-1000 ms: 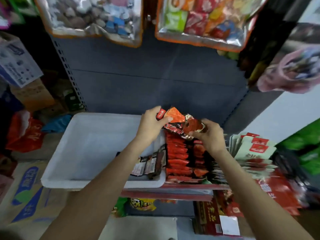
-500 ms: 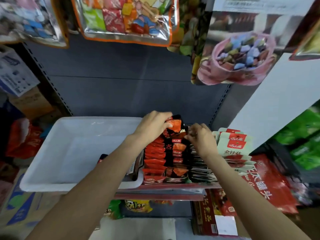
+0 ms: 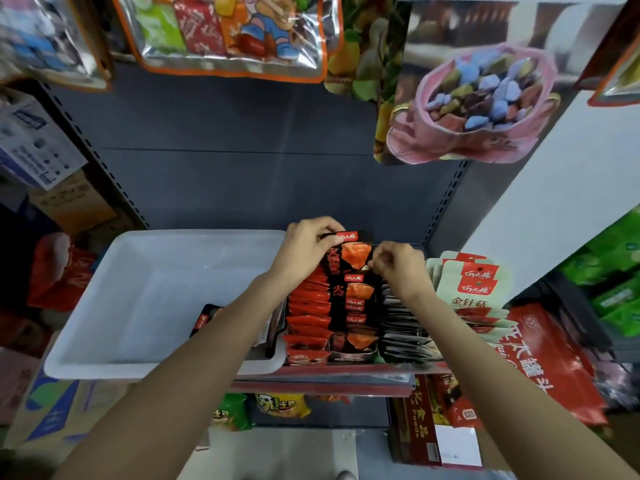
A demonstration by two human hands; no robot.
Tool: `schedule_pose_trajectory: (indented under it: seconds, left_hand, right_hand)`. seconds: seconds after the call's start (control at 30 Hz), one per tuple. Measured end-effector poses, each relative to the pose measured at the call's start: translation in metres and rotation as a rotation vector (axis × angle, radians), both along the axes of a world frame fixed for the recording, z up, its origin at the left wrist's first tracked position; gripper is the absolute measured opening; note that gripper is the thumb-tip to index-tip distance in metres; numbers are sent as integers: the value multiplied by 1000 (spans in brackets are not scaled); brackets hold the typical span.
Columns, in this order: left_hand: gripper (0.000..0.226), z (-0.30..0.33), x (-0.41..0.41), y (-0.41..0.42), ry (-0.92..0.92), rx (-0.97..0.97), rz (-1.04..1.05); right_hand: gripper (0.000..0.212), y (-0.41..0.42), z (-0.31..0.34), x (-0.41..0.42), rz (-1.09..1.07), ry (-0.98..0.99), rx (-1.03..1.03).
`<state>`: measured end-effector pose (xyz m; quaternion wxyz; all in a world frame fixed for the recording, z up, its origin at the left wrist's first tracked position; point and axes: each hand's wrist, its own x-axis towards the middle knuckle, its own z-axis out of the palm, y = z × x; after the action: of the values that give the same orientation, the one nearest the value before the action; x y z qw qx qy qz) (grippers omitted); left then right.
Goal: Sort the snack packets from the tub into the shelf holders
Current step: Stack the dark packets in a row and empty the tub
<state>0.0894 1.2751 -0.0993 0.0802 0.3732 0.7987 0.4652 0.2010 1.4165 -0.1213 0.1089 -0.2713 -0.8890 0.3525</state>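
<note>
Two hands pinch one black-and-orange snack packet (image 3: 356, 252) at the shelf's back edge: left hand (image 3: 306, 245) on its top corner, right hand (image 3: 398, 263) on its side. Forearms hide packets (image 3: 207, 318) in the tub's (image 3: 156, 271) near right corner.

Free passage exists above the white tub (image 3: 104, 306) interior — bare except packets at its near right corner. Right of it, packed snack rows (image 3: 346, 306) and the pale packets (image 3: 467, 289) fill the shelf. Hanging bags (image 3: 228, 36) overhead limit vertical clearance — dark back panel (image 3: 242, 168) blocks the far side.
</note>
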Motion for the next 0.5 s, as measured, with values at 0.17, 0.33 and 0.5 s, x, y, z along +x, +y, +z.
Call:
schedule_pose_trajectory:
  seconds: [0.17, 0.33, 0.5]
  left_hand:
    - [8, -5, 1, 21, 107, -184, -146]
    - [13, -27, -1, 13, 102, -194, -121]
    - [13, -26, -14, -16, 40, -85, -14]
  right_hand:
    - [11, 0, 14, -1, 29, 155, 9]
    - [8, -2, 0, -4, 60, -46, 196]
    - [21, -24, 6, -6, 109, 13, 310]
